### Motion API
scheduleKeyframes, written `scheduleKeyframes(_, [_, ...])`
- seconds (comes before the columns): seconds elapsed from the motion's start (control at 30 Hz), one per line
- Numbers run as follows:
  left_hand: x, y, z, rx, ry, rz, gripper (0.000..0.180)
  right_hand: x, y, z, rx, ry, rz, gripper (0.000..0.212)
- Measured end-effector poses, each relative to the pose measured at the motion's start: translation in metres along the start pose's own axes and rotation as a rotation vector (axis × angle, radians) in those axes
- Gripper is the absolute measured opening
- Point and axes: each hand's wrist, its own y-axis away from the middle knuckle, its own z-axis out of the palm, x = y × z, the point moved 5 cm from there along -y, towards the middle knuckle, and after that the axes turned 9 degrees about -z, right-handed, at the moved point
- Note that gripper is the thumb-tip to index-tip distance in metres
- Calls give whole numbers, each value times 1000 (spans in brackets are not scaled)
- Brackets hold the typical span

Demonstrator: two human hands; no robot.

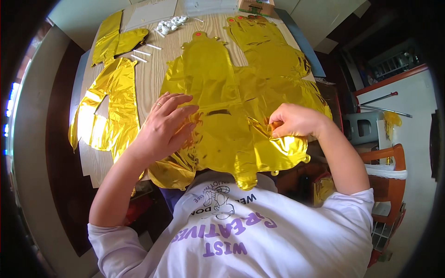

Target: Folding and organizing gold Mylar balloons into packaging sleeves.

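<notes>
A flat, uninflated gold foil balloon [218,136] is spread over the near side of the wooden table [157,69], with its lower edge hanging toward my lap. My right hand [299,121] pinches a creased fold of this foil between thumb and forefinger. Above the balloon's left part, my left hand [168,121] has its fingers apart and slightly bent, with nothing visible in them. Beyond the hands, the foil continues into a rounded piece with a red dot. Another gold foil balloon [269,48] lies at the far right, partly overlapped.
More gold foil [121,88] with an angular outline covers the table's left side. Several thin white sticks [141,56] lie beside it. A white tangled bundle [172,24] and a small cardboard box [256,7] sit at the far edge. An orange-brown chair [395,185] stands at right.
</notes>
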Motion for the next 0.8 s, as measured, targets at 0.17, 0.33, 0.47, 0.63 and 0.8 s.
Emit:
scheduleKeyframes(0.17, [15, -3, 16, -92, 50, 2, 38, 1, -10, -15, -52, 110, 50, 17])
scheduleKeyframes(0.33, [13, -6, 59, -89, -42, 51, 47, -1, -16, -8, 85, 196, -135, 17])
scheduleKeyframes(0.47, [10, -2, 65, -110, -38, 40, 48, 3, -5, -3, 154, 199, -82, 20])
scheduleKeyframes(0.63, [9, -5, 68, -103, -19, 41, 49, 13, -2, 0, 199, 127, -31, 21])
scheduleKeyframes(0.8, [10, -13, 73, -96, -61, 56, 49, 16, -2, -3, 182, 132, -29, 20])
